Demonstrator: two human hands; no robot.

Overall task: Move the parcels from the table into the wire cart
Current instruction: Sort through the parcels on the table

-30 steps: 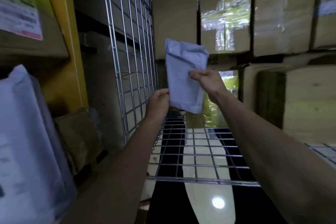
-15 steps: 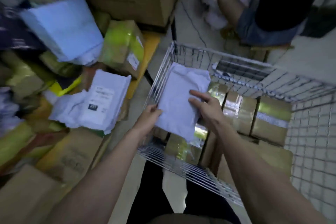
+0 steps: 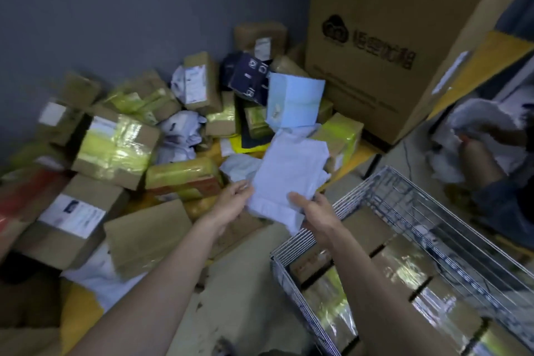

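Head view blurred; left grip (image 3: pixel 234 199) and right grip (image 3: pixel 313 211) pinch white parcel (image 3: pixel 289 173); wire cart (image 3: pixel 404 202) cut off.

A soft white parcel (image 3: pixel 284 179) is held by both hands, the left hand (image 3: pixel 231 201) and the right hand (image 3: pixel 316 211), above the near-left corner of the wire cart (image 3: pixel 297 248). Brown boxes (image 3: pixel 401 272) are packed inside it.

A single head-worn camera is looking forward and steeply down from close above the forearms. It is facing the parcel-heaped surface (image 3: pixel 358 150) ahead-left and the wire cart (image 3: pixel 384 182) lower right.
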